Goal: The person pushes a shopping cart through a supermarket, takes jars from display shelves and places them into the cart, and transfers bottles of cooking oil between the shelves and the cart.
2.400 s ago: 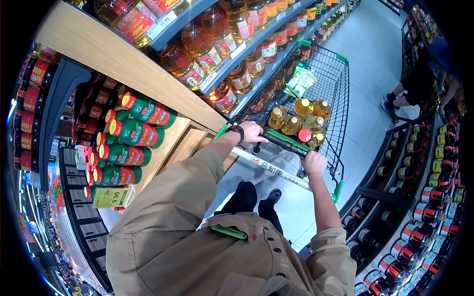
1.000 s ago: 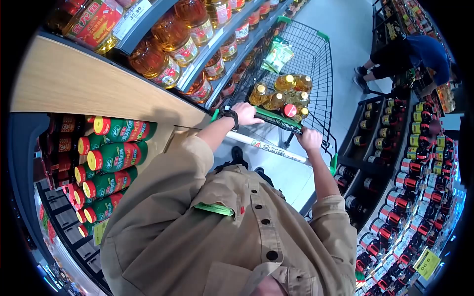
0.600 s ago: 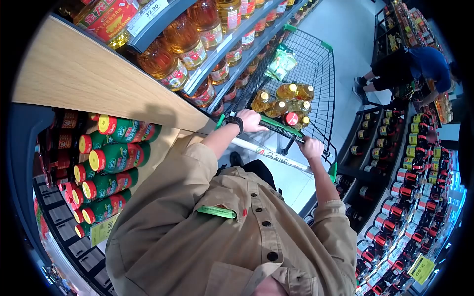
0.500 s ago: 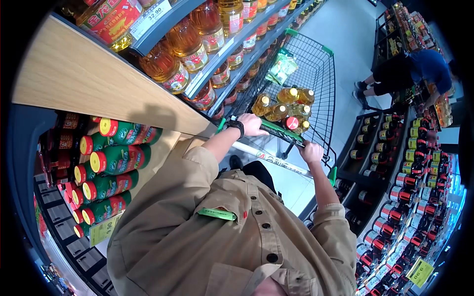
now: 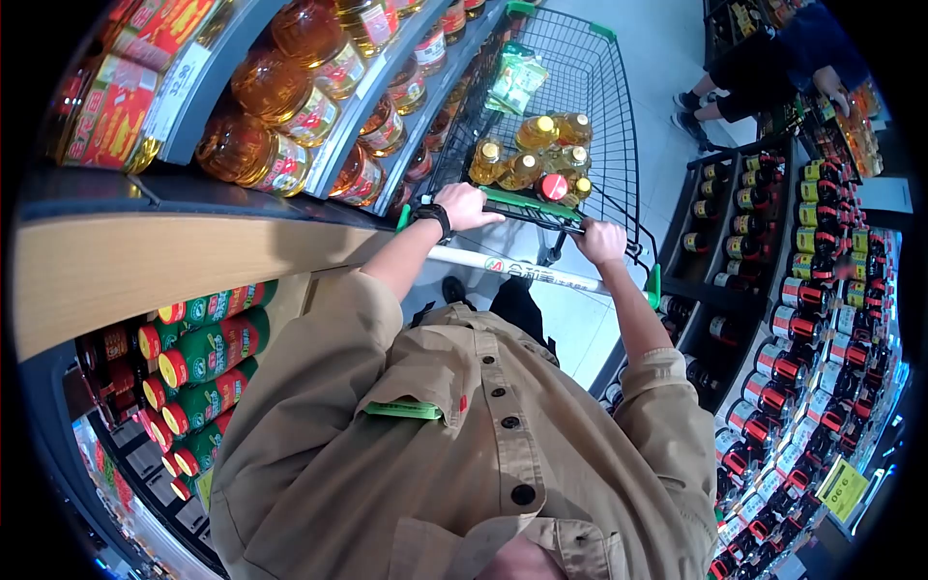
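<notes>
Cart (image 5: 602,31) likely rolls heavily; your left hand (image 5: 466,206) and right hand (image 5: 603,243) curl fingers round its stiff handle (image 5: 532,206), the surest hold

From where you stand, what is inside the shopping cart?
Bottles of golden liquid, one capped in red, and some green and white packets. Whatever lies directly beneath them is covered, so I can't tell.

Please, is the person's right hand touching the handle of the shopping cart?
Touching. The head view shows the right hand closed over the end of the shopping cart handle, without visible gap.
</notes>
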Motion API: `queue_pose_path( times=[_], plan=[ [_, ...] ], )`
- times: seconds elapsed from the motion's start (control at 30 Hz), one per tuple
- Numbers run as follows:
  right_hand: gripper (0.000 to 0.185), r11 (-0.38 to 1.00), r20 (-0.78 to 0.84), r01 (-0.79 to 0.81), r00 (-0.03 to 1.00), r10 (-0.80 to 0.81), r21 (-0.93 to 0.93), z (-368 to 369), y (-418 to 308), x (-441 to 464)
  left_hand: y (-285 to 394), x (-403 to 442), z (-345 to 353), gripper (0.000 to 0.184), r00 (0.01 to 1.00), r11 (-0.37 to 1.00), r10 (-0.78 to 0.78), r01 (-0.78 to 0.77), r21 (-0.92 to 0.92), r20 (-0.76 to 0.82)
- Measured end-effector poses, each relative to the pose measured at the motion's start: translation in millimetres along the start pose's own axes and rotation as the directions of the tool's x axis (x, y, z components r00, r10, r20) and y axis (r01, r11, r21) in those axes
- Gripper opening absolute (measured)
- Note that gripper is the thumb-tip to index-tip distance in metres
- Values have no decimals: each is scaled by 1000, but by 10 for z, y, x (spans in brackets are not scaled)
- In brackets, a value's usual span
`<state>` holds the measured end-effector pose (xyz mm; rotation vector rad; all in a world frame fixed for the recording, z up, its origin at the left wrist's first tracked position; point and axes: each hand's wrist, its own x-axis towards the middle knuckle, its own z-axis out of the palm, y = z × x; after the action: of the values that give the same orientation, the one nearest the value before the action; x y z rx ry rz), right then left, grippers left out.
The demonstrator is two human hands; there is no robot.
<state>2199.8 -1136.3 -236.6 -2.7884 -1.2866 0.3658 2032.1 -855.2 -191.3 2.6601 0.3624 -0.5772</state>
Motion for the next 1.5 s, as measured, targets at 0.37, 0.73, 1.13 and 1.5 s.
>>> queue_pose_path(
  times=[0.37, 0.73, 1.13, 1.5],
  plan=[
    [33, 998, 51, 7, 999, -10, 58, -184, 372, 488, 140, 553, -203, 61, 997, 997, -78, 78, -1, 25],
    [33, 993, 35, 11, 999, -15, 114, -211, 708, 952, 238, 1042, -373, 63, 982, 986, -160, 163, -21, 103],
    [33, 992, 13, 27, 999, -29, 126, -216, 910, 1224, 213, 1366, -401, 68, 982, 990, -141, 137, 38, 123],
    [35, 988, -100, 67, 994, -53, 139, -149, 963, 1421, 166, 1527, -547, 67, 981, 989, -144, 139, 49, 130]
  ],
)
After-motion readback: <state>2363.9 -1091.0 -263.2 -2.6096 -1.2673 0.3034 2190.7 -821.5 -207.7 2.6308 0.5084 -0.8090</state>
